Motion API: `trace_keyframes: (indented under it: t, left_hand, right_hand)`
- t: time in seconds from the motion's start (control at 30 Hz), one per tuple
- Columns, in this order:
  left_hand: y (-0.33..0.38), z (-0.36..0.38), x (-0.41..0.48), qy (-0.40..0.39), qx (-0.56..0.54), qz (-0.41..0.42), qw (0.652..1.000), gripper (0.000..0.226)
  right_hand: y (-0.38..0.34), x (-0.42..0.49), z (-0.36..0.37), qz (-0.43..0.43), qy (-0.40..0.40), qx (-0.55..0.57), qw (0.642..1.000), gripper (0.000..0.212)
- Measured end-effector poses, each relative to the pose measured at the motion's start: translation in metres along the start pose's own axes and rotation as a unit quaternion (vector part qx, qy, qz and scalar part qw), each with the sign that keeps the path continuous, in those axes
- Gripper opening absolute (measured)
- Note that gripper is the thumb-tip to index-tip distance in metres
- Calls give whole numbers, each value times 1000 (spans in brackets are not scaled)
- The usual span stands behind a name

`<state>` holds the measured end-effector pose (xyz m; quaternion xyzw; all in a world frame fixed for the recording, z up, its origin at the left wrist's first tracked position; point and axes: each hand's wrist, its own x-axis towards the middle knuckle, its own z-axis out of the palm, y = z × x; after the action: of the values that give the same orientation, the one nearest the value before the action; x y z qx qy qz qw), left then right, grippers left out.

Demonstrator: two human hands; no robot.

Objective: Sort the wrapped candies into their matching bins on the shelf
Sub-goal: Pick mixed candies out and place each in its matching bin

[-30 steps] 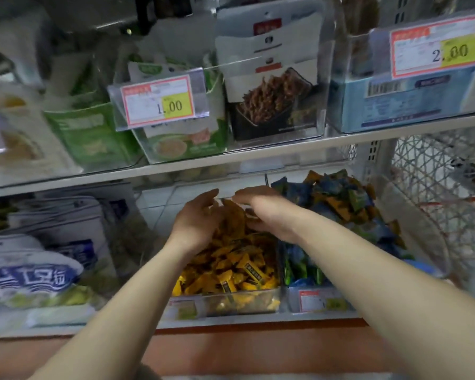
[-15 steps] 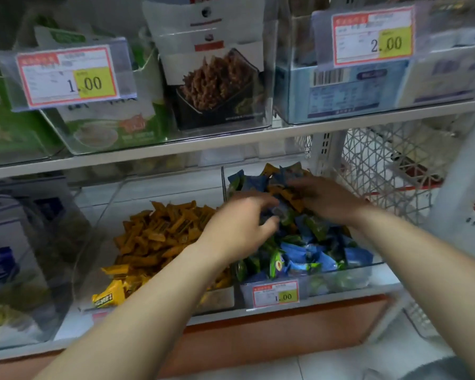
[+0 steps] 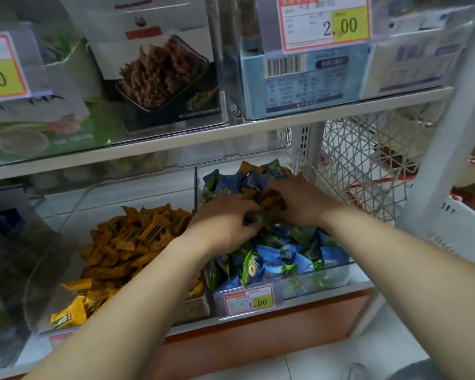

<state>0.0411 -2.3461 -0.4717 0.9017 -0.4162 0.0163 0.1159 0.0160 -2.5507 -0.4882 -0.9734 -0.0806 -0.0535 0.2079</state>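
Note:
On the lower shelf stand two clear bins side by side. The left bin (image 3: 45, 311) holds a heap of orange-yellow wrapped candies (image 3: 126, 242). The right bin (image 3: 337, 278) is piled with blue and green wrapped candies (image 3: 283, 259), with a few orange ones (image 3: 247, 167) mixed in at the back. My left hand (image 3: 222, 223) is over the right bin's pile, its fingers curled on a dark green wrapper. My right hand (image 3: 299, 201) is buried in the same pile, fingers closed among orange wrappers; what it grips is hidden.
A clear divider wall (image 3: 195, 187) separates the two bins. A price tag (image 3: 248, 300) hangs on the right bin's front. The upper shelf (image 3: 231, 133) overhangs closely, loaded with boxed goods. A white wire basket (image 3: 368, 165) and a white upright post (image 3: 447, 138) stand to the right.
Both hands left the orange bin and moved right into the blue and green bin. Since half a second ago they have come closer together in that pile.

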Motion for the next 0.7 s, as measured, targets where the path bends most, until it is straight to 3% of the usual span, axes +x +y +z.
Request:
trace_keyframes:
  t: [0.23, 0.37, 0.47, 0.6, 0.7]
  left_hand:
    - [3, -1, -5, 10, -21, -23, 999, 30]
    - [4, 0, -7, 20, -33, -31, 999, 39]
    - [11, -3, -7, 91, -130, -30, 987, 53]
    - [30, -5, -7, 143, -312, -28, 939, 52]
    - [27, -7, -8, 184, -358, -52, 914, 45]
  right_hand:
    - [-8, -11, -15, 4, -18, -5, 1000, 16]
    - [-13, -19, -37, 63, 91, 91, 990, 14]
    - [-25, -23, -50, 106, 160, 271, 943, 16]
    - [-53, -22, -37, 138, 168, 482, 849, 17]
    - [-65, -17, -31, 136, 164, 501, 839, 17]
